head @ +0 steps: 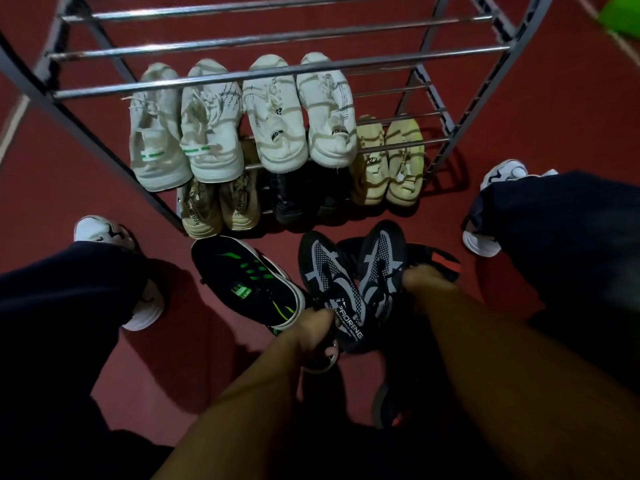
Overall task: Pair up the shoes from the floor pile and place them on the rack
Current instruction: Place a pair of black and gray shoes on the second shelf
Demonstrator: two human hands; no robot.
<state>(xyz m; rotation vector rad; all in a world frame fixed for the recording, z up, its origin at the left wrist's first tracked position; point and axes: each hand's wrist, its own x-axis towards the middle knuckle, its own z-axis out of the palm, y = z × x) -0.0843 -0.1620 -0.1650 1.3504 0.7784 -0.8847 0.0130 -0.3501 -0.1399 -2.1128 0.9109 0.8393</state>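
Observation:
Two black shoes with grey mesh are held side by side just above the floor. My left hand (311, 327) grips the heel of the left black-grey shoe (332, 289). My right hand (427, 285) grips the right black-grey shoe (379, 265). A black shoe with green stripes (247, 278) lies on the floor to their left, and a black shoe with a red patch (440, 259) lies behind my right hand. The metal rack (277, 77) stands ahead, carrying two white pairs (242, 119), a yellowish pair (388, 161), a beige pair (221, 206) and a dark pair (301, 195).
My own feet in white shoes (104, 233) and dark trousers stand at both sides of the pile. Another dark shoe (386, 403) lies under my right forearm. The floor is dark red. The rack's upper bars (277, 39) carry nothing. A green object (623, 12) sits top right.

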